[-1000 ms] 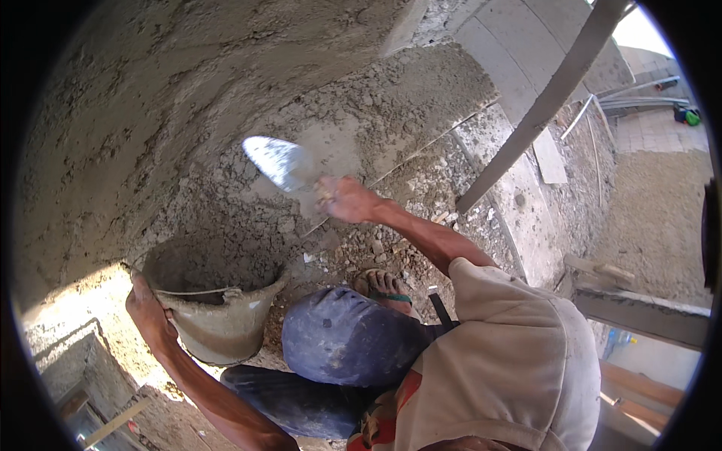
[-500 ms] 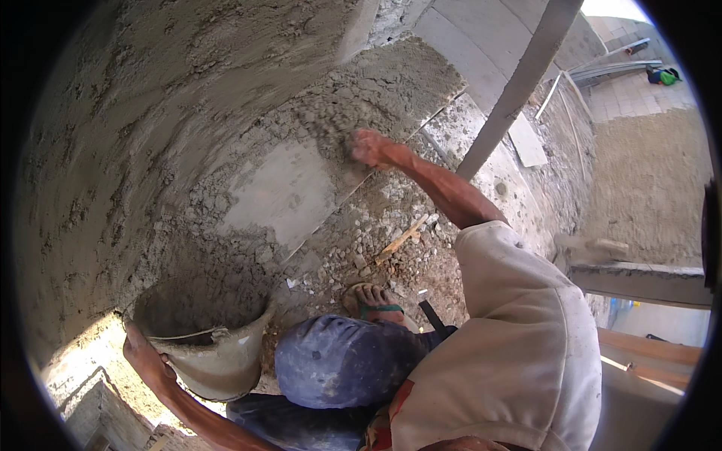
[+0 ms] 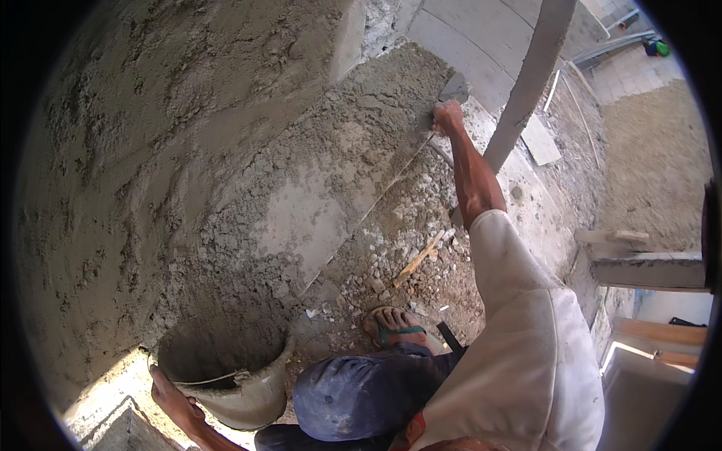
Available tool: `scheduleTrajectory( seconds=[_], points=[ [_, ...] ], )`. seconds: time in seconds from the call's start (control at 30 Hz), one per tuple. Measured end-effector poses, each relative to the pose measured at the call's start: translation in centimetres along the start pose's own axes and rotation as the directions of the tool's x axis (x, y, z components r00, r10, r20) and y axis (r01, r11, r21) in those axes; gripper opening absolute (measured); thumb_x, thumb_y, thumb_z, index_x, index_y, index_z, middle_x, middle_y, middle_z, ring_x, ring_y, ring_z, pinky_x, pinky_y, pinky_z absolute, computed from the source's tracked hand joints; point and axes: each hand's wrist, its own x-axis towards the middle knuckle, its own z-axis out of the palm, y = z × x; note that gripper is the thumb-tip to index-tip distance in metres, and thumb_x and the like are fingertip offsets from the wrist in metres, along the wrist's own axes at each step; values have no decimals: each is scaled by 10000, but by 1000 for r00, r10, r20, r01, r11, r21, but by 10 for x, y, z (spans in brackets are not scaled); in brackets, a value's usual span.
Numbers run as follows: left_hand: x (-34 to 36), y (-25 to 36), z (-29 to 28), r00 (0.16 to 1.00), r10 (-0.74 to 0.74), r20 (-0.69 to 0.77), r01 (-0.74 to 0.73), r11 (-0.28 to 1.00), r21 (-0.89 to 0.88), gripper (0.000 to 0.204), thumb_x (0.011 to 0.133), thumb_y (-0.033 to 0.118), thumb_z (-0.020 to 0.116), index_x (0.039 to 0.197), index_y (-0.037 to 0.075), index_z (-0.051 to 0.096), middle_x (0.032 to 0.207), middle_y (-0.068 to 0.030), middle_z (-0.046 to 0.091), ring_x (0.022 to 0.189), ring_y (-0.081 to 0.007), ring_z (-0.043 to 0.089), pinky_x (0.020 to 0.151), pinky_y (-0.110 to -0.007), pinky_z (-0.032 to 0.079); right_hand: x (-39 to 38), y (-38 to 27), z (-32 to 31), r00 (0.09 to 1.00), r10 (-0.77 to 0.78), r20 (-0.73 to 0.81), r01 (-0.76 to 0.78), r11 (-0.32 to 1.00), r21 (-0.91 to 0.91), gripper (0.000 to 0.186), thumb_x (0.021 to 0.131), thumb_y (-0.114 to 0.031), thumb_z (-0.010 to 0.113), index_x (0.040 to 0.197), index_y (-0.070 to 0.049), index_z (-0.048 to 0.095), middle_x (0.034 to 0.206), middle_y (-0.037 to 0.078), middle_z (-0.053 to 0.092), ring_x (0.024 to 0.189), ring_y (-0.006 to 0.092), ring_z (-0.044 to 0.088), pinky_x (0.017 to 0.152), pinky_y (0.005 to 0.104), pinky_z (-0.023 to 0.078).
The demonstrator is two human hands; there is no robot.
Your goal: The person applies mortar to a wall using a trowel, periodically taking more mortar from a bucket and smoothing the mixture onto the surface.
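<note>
My right hand [image 3: 449, 118] is stretched far forward, closed round a trowel whose grey blade [image 3: 454, 88] shows just beyond the fingers. The blade is at the far edge of a layer of wet mortar [image 3: 376, 98] spread over a flat board [image 3: 301, 218]. My left hand [image 3: 173, 397] grips the left rim of a mortar-crusted bucket [image 3: 252, 398]. The bucket stands tilted against the near end of the mortar, its mouth toward the board. Its wire handle [image 3: 214, 379] lies across the opening.
A rough plastered wall [image 3: 150, 150] rises on the left. A slanting post [image 3: 530, 83] stands just right of my right arm. Rubble [image 3: 421, 225] with a wood scrap [image 3: 418, 259] lies beside the board, near my sandalled foot [image 3: 395, 328]. A pale slab piece [image 3: 540, 140] lies beyond the post.
My right hand has swept forward and to the right across the mortar, and the trowel blade now shows. My left hand stays on the bucket rim; the view has shifted slightly.
</note>
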Motion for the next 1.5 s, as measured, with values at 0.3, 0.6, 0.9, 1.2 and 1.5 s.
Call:
scheduleTrajectory(
  seconds=[0.3, 0.6, 0.9, 1.2, 1.5],
  points=[
    [4, 1, -5, 999, -46, 9, 45, 997, 60, 465, 1060, 478, 540, 934, 43, 647, 735, -10, 616, 489, -94, 493, 392, -253, 314, -30, -102, 16, 784, -620, 30, 602, 772, 204, 166, 936, -198, 645, 928, -46, 581, 791, 108, 648, 649, 275, 679, 558, 396, 565],
    [13, 0, -6, 999, -46, -8, 47, 992, 118, 532, 1052, 519, 546, 1097, 4, 670, 939, -72, 704, 628, -130, 620, 405, -229, 356, 24, -20, -22, 972, 99, -213, -164, 935, -315, 240, 903, -234, 634, 970, -5, 659, 870, 175, 745, 826, 344, 758, 720, 478, 623],
    [2, 9, 2, 999, -39, -30, 42, 991, 126, 539, 1065, 513, 531, 1053, -7, 673, 820, -47, 658, 563, -127, 557, 443, -284, 381, -29, -148, 37, 742, -665, -84, 501, 634, -589, 203, 945, -118, 532, 1064, 32, 601, 771, 117, 660, 645, 236, 655, 507, 406, 554],
    [0, -4, -8, 1000, -14, 7, 13, 1000, 4, 461, 1066, 479, 556, 894, 63, 654, 649, 22, 575, 396, -55, 390, 344, -238, 257, -88, -91, -29, 979, 189, -78, -185, 982, 48, 220, 932, -104, 541, 1134, -38, 598, 754, 208, 696, 668, 381, 712, 564, 520, 589],
    [0, -1, -1, 999, 15, 33, -14, 999, -31, 461, 1080, 420, 515, 898, 25, 671, 636, 32, 551, 417, -53, 402, 355, -243, 273, -126, -152, 1, 805, -471, 361, 342, 865, 367, 238, 1003, -144, 551, 1223, -59, 579, 835, 134, 636, 648, 266, 626, 544, 411, 558]
  ],
)
